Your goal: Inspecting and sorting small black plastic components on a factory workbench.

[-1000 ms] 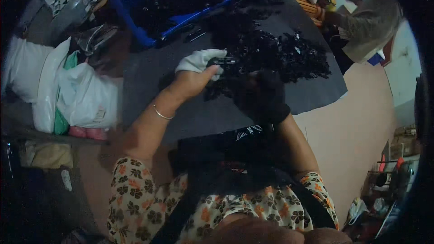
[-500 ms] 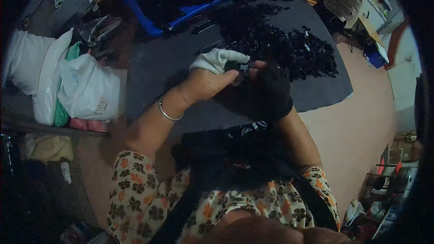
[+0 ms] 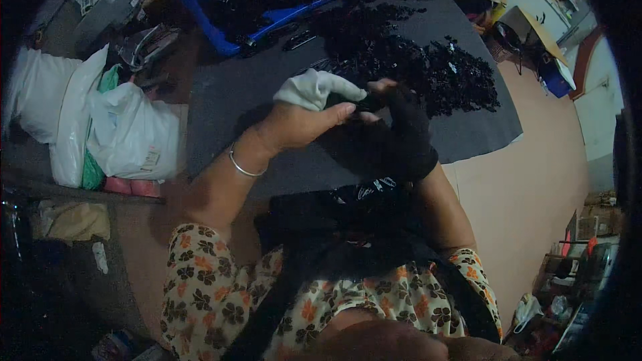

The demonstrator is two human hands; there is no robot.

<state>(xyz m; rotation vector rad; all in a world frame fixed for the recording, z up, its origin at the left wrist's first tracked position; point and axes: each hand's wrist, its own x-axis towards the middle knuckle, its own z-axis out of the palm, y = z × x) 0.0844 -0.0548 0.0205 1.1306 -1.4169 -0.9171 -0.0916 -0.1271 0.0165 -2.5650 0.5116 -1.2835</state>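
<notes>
Left hand: grasps white cloth | Right hand: black-gloved, pinches small black part | Parts pile: just beyond | Dark mat: bare at left edge

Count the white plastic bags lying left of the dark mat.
2, maybe more. A larger white plastic bag lies at the far left; a crumpled white plastic bag sits beside it, next to the dark grey mat. Others may be hidden underneath.

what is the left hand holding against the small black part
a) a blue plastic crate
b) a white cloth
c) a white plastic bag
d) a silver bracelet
b: the left hand grips a bunched white cloth right at the small black part, which the black-gloved right hand also holds.
</notes>
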